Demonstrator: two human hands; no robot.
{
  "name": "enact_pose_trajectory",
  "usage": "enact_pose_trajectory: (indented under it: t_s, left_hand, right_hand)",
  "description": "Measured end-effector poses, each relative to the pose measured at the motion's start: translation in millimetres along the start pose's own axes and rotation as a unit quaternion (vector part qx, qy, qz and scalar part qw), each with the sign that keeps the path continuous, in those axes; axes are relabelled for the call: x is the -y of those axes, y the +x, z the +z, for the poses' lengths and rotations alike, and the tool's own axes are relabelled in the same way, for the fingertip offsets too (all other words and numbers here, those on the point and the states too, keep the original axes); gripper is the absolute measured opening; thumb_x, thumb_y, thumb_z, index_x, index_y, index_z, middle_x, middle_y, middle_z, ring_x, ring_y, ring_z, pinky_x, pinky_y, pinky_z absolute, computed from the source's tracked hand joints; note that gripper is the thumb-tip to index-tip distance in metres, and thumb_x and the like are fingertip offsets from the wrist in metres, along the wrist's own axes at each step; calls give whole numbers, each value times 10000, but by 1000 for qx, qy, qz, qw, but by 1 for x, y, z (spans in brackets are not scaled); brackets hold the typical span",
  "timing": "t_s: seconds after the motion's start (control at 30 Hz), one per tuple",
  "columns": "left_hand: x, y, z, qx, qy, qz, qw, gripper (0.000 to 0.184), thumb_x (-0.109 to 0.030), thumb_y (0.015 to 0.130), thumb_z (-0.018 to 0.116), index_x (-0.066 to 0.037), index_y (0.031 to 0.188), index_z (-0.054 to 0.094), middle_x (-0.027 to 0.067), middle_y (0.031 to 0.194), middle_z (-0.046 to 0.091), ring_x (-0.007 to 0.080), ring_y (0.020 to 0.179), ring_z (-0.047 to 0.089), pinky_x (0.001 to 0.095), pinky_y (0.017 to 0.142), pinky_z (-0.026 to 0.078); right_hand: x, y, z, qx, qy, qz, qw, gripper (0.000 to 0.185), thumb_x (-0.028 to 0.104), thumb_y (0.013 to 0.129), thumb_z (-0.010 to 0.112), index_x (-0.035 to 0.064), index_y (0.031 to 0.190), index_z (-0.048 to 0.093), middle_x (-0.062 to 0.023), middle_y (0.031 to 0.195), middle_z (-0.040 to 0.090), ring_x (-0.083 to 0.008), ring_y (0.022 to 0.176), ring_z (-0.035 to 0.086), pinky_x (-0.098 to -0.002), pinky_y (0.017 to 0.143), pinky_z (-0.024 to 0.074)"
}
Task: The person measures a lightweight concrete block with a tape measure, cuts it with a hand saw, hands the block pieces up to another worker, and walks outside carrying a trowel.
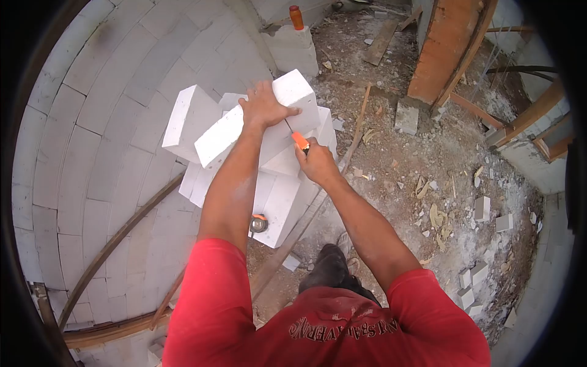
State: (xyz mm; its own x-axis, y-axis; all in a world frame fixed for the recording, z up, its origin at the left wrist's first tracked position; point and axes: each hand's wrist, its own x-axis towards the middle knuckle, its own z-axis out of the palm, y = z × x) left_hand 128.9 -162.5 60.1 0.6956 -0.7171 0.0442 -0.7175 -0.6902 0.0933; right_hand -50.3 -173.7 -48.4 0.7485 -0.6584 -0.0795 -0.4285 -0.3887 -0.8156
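Note:
My left hand (263, 105) grips the upper edge of a long white block (223, 137), its thumb stretched toward the right. That block lies tilted on a stack of similar white blocks (278, 205). In my right hand (318, 162) is an orange-handled tool (299, 140) with black on its grip. Its thin dark blade or shaft meets the block's right side, just below my left thumb; the exact kind of tool cannot be made out. Another white block (186, 122) stands to the left. A tape measure (259, 223) sits on a lower block near my left forearm.
A white block wall (92, 140) rises on the left, with a long wooden strip (122, 238) against it. An orange bottle (296, 18) stands on a block at the back. Rubble and block pieces (482, 209) litter the dirt floor. Wooden formwork (449, 52) stands at right.

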Motion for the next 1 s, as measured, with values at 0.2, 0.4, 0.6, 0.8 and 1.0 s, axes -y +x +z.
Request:
enact_pose_trajectory:
  t_s: [0.2, 0.4, 0.6, 0.8, 1.0]
  left_hand:
    - [-5, -5, -4, 21, -46, -28, 998, 1118, -707, 613, 828, -28, 1440, 504, 157, 1436, 563, 328, 1393, 454, 556, 1121, 326]
    - [-3, 3, -2, -1, -23, -12, 1000, 1099, -676, 586, 858, 5, 1389, 542, 209, 1368, 602, 322, 1371, 489, 533, 1109, 371]
    - [-65, 21, 12, -18, -98, 82, 992, 1022, -526, 578, 925, 51, 1322, 528, 207, 1276, 555, 348, 1229, 555, 438, 1069, 437]
    - [-170, -49, 86, 23, -248, 211, 945, 1120, -333, 537, 990, 53, 1418, 416, 195, 1345, 443, 375, 1282, 436, 444, 1102, 422]
    - [-318, -120, 172, 124, -475, 295, 820, 1052, -305, 612, 970, 38, 1444, 426, 200, 1462, 383, 385, 1418, 372, 428, 1180, 375]
  right_hand:
    - [-64, -163, -38, 8, 66, 24, 997, 384, 312, 1002, 609, 11, 1233, 546, -305, 836, 685, -515, 816, 674, -563, 726, 537]
    - [-92, -380, -174, -36, 27, 88, 995, 336, 172, 901, 739, 32, 1198, 673, -159, 854, 743, -315, 763, 762, -376, 689, 592]
    - [-114, -505, -228, -214, -55, 241, 945, 246, 178, 925, 714, 9, 1100, 675, -157, 818, 738, -195, 743, 736, -329, 671, 560]
    - [-199, -538, -150, -312, -68, 430, 844, 270, 220, 973, 666, -12, 1102, 620, -101, 773, 661, -148, 676, 607, -348, 624, 487]
    - [-360, -650, -83, -391, -47, 593, 702, 368, 306, 922, 656, -54, 1000, 652, -169, 815, 714, -260, 738, 723, -390, 649, 547]
